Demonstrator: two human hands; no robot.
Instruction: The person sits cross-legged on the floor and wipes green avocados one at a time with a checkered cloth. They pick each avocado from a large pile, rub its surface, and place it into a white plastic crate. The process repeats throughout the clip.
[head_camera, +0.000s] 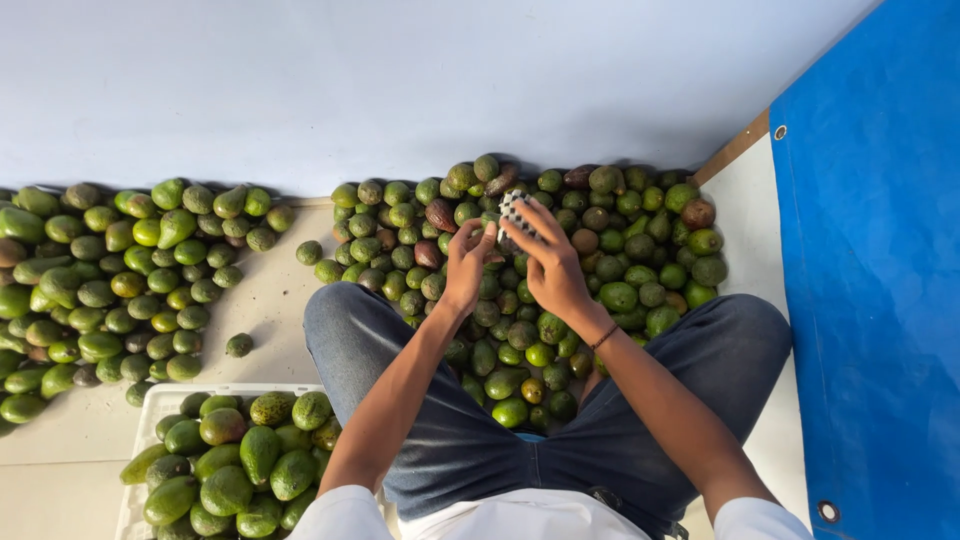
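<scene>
I sit on the floor with my legs in blue jeans spread around a pile of green avocados (560, 270). My right hand (548, 262) holds a small white sheet of stickers (513, 209) above the pile. My left hand (467, 262) is raised beside it, its fingers pinched close to the sheet; whether it holds a sticker is too small to tell. A few avocados in the pile are brownish.
A second pile of avocados (100, 280) lies at the left against the white wall. A white crate (150, 408) filled with avocados stands by my left knee. A blue tarpaulin (880, 280) hangs at the right. One loose avocado (239, 345) lies on the floor.
</scene>
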